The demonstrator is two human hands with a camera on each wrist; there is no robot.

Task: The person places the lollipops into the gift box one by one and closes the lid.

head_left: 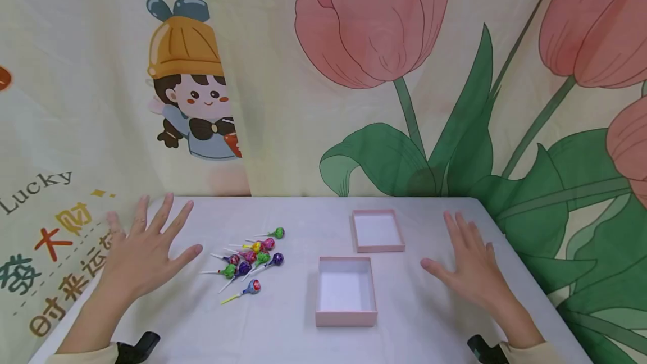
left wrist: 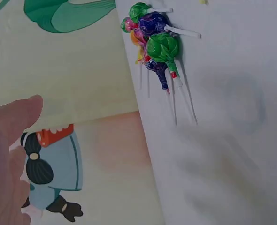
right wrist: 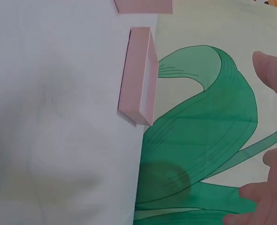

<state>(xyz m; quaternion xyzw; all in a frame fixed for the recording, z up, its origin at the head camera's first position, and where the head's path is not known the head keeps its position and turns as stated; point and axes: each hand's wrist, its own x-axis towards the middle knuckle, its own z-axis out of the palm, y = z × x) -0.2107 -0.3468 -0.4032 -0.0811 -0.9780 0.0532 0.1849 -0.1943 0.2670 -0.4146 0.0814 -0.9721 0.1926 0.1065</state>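
Note:
My left hand is held above the table's left side, fingers spread and holding nothing. To its right lies a loose pile of wrapped lollipops in green, purple, pink and yellow, also seen in the left wrist view as lollipops. One blue-and-red lollipop with a yellow stick lies nearest the front. My right hand hovers over the right side, fingers extended, with nothing in it. Left of it stand an open pink box with a white inside and, behind that, a shallower pink lid.
A white cloth covers the table. Behind it hangs a curtain printed with tulips and a cartoon figure. Black straps with camera mounts sit on both wrists.

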